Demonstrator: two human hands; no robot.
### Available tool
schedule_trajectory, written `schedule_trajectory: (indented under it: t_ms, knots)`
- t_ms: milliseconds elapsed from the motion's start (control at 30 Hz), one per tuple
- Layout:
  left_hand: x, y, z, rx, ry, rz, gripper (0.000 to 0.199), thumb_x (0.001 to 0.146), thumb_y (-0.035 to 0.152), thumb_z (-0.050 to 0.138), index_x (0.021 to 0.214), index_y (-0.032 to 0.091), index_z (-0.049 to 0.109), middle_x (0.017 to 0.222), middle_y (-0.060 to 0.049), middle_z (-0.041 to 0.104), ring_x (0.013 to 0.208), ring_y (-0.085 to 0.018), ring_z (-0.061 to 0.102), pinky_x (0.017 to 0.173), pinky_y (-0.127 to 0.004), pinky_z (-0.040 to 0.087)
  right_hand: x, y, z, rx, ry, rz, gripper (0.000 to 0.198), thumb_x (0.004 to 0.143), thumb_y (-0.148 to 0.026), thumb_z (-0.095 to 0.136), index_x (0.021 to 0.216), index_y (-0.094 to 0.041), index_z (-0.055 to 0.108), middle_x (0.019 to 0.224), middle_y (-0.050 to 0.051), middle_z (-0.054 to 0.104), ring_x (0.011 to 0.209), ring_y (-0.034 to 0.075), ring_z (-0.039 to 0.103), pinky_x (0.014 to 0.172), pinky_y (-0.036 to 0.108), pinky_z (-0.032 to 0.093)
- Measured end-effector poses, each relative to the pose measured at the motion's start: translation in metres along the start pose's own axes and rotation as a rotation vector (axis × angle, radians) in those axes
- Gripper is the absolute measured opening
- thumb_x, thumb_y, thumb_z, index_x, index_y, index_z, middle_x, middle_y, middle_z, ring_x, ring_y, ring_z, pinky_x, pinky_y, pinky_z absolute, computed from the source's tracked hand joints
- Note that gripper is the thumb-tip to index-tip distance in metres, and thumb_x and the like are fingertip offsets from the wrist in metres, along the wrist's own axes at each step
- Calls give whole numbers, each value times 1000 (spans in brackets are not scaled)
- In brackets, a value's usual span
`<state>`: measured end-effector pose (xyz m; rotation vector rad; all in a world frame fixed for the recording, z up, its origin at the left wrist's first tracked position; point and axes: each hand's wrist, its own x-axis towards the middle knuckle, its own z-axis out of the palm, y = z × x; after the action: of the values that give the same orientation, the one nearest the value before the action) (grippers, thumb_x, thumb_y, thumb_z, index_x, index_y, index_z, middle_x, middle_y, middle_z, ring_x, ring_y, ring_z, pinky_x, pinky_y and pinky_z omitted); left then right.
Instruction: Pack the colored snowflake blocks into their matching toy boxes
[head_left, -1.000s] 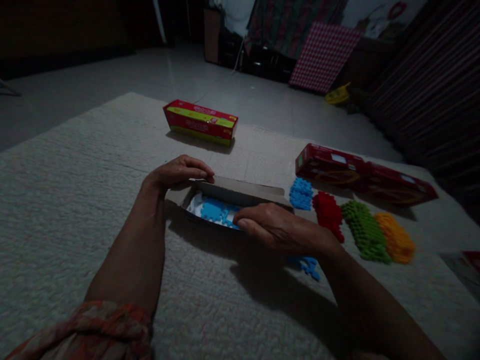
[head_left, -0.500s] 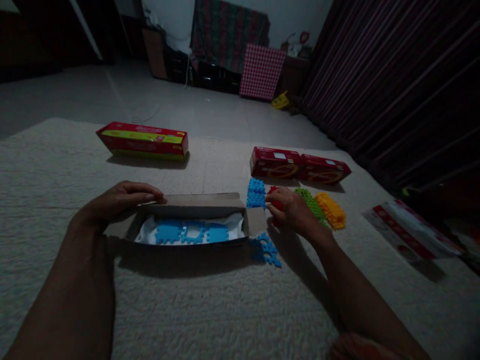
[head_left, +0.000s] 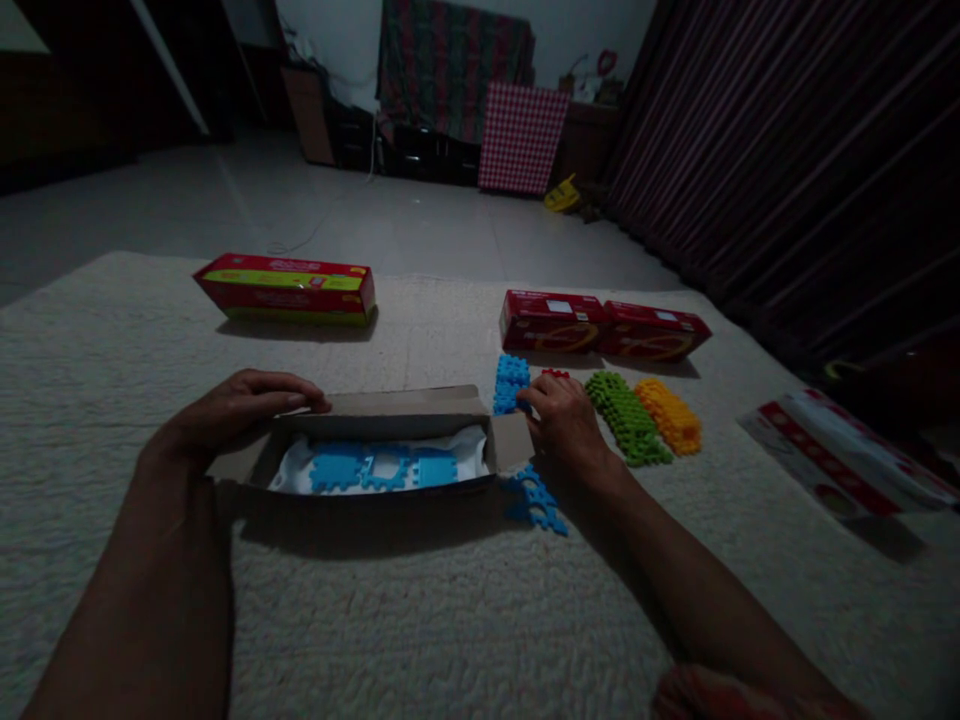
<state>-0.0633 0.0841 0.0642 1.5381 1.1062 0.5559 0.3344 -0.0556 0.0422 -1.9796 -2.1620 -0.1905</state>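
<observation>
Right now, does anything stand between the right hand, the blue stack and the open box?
Nothing visible between right hand and blue stack. Between stack and inside of open box: its back flap and end flap.

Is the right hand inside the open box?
No, the right hand is outside the open box, past its right end, by the blue stack of pieces.
</observation>
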Motion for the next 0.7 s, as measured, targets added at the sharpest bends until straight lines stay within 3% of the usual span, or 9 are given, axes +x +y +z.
schedule_trajectory:
  t_ms: [200,333,467,567,700]
  knots:
    - [-1,-1,1,-32,20,0,9,70,26,80,77,22,84,87,-10,82,87,-25,76,89,-37,60,0,10,-9,50,106,25,17,94,-24,62,100,-18,76,101,13,70,96,28,60,89,41,44]
    - [1,-3,2,-57,25,35,9,70,26,80,77,21,83,83,-9,82,83,-24,76,85,-36,61,4,21,-35,119,258,75,17,94,-31,63,97,-19,76,97,13,69,89,28,63,82,41,48]
    - [2,-3,2,-89,8,62,7,71,23,79,76,20,83,81,-8,81,80,-22,76,84,-35,60,11,3,-61,190,391,-18,13,93,-33,66,93,-24,75,92,9,71,86,26,66,78,40,50]
    - [2,-3,2,-104,-4,75,7,71,20,79,77,20,84,82,-8,81,80,-21,75,85,-34,59,17,-27,-68,225,349,-129,11,92,-29,67,92,-21,75,88,8,70,80,23,65,73,36,49]
    - [2,-4,1,-132,-25,84,8,73,19,78,77,20,84,82,-8,81,80,-21,75,84,-33,58,23,-69,-65,204,182,-216,9,90,-24,70,88,-18,76,82,6,67,74,19,62,68,31,45]
